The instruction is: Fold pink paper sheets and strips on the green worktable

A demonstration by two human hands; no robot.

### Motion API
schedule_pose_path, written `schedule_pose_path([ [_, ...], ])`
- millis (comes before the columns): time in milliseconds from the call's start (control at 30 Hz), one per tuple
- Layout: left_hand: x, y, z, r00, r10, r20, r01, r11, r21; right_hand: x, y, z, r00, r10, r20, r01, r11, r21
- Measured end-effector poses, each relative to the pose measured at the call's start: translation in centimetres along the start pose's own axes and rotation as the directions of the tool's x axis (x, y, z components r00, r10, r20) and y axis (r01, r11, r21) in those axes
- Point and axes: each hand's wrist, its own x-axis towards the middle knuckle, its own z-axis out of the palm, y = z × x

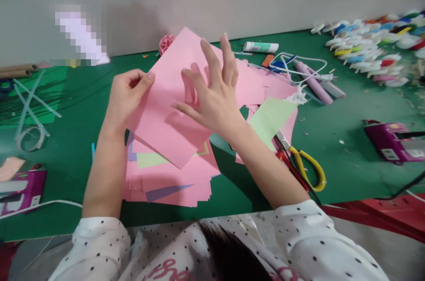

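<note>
A square sheet of pink paper point(166, 121) is held up at a tilt above the table. My left hand point(128, 93) pinches its left edge between thumb and fingers. Over the sheet's right part, my right hand point(215, 90) has its fingers spread, casting a shadow on the paper; whether the fingertips touch it I cannot tell. Below lies a stack of coloured paper point(172, 188), mostly pink with some purple and yellow-green. Right of my right hand are more pink sheets point(255, 82) and a pale green piece of paper point(274, 117).
Yellow-handled scissors point(308, 168) lie beside my right forearm. A glue stick point(260, 47), a pink glue gun point(314, 82) with a white cord and a pink paper flower point(166, 44) are farther back. White pieces with coloured tops point(368, 51) crowd the right. A tape roll point(30, 138) sits left.
</note>
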Motion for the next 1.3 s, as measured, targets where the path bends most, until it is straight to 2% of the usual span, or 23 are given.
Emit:
schedule_pose_path([
  [100,0.0,0.1,0.3,0.996,0.011,-0.083,-0.015,0.999,-0.04,-0.2,-0.5,0.0,0.998,-0.017,0.06,0.014,0.998,0.061],
  [267,0.4,-0.4,0.6,0.979,0.073,-0.191,-0.099,0.986,-0.135,0.1,-0.3,-0.5,0.97,-0.023,0.24,-0.039,0.967,0.251],
  [367,0.7,-0.8,0.9,0.968,0.149,-0.204,-0.186,0.966,-0.179,0.4,0.0,-0.5,0.983,-0.058,0.174,-0.001,0.947,0.322],
  [433,0.5,-0.6,1.1,0.965,0.206,-0.163,-0.234,0.957,-0.173,0.5,0.2,-0.2,0.989,-0.087,0.117,0.04,0.935,0.353],
  [533,-0.3,0.5,1.3,0.964,0.251,-0.087,-0.262,0.952,-0.156,0.6,0.3,0.3,0.988,-0.121,0.093,0.074,0.911,0.405],
  [700,-1.4,2.2,1.3,0.919,0.391,-0.043,-0.39,0.92,0.022,0.6,0.0,-0.4,0.989,-0.113,0.092,0.054,0.871,0.488],
  [900,-0.7,1.5,1.0,0.864,0.465,-0.192,-0.451,0.885,0.114,0.8,0.5,-1.2,0.995,-0.097,-0.013,0.096,0.933,0.346],
  [967,-0.8,1.8,0.6,0.849,0.511,-0.133,-0.492,0.857,0.153,0.8,0.8,-1.3,0.993,-0.114,-0.039,0.12,0.952,0.281],
  [1000,-1.0,2.2,0.4,0.847,0.53,-0.045,-0.515,0.837,0.187,0.8,0.8,-1.3,0.991,-0.119,-0.052,0.129,0.959,0.253],
  [1067,-1.4,3.0,0.0,0.801,0.592,0.09,-0.595,0.772,0.222,0.7,0.8,-1.5,0.988,-0.122,-0.092,0.139,0.968,0.209],
  [1100,-1.6,3.4,-0.2,0.77,0.628,0.112,-0.635,0.736,0.234,0.7,0.6,-1.6,0.986,-0.121,-0.112,0.141,0.97,0.199],
  [1167,-1.9,4.1,-0.3,0.749,0.656,0.097,-0.652,0.702,0.285,0.7,0.2,-2.0,0.983,-0.124,-0.137,0.151,0.967,0.204],
  [1300,-2.4,4.7,-0.1,0.758,0.646,0.092,-0.635,0.7,0.327,0.5,-0.8,-2.6,0.98,-0.145,-0.139,0.178,0.948,0.265],
])
